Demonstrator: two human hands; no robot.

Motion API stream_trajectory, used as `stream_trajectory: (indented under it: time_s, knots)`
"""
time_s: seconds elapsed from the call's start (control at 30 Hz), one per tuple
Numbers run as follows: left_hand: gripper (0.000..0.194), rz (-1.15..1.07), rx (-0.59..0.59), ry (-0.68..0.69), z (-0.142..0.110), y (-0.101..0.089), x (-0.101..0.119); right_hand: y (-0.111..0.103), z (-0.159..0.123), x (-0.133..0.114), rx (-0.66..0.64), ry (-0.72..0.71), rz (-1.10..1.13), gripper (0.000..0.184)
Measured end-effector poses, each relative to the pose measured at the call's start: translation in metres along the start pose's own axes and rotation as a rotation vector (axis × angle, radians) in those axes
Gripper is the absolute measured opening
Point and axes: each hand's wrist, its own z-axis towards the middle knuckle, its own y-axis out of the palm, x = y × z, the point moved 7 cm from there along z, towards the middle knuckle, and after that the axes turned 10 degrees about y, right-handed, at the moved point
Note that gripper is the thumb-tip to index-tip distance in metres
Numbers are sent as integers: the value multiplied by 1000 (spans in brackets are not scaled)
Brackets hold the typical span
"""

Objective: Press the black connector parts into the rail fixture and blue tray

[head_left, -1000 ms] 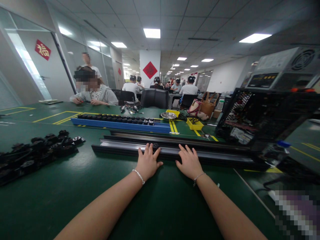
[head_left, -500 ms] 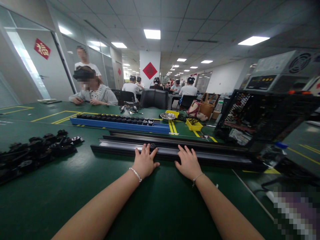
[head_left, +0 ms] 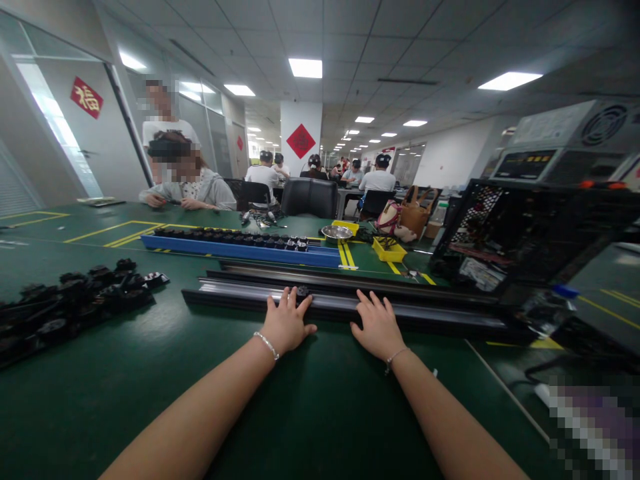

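Observation:
A long black rail [head_left: 435, 319] with a shiny channel runs across the green table in front of me. My left hand [head_left: 286, 325] lies on its near edge with fingers spread. A small black part [head_left: 303, 291] sits in the channel beside my left index finger; whether the finger touches it is hard to tell. Farther right, my right hand [head_left: 376, 327] rests on the same rail, fingers apart, holding nothing. Behind lies a second dark rail [head_left: 270, 271], parallel to the first.
Black parts [head_left: 75, 300] are heaped at left. Beyond the rails stand a blue tray [head_left: 240, 252] of black parts, a metal bowl [head_left: 337, 232] and a yellow bin [head_left: 389, 250]. An open computer case [head_left: 493, 233] stands at right. A co-worker [head_left: 193, 187] sits across the table.
My left hand has shifted slightly left along the rail, and the small black part has moved left too. The right hand stays put. A standing person in the background has shifted a little.

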Motion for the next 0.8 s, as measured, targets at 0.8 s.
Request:
stream_trajectory:
  time_s: [0.8]
  knots:
    - [74, 14, -92, -26, -1, 1, -13, -2, 0, -1, -16, 2, 5, 26]
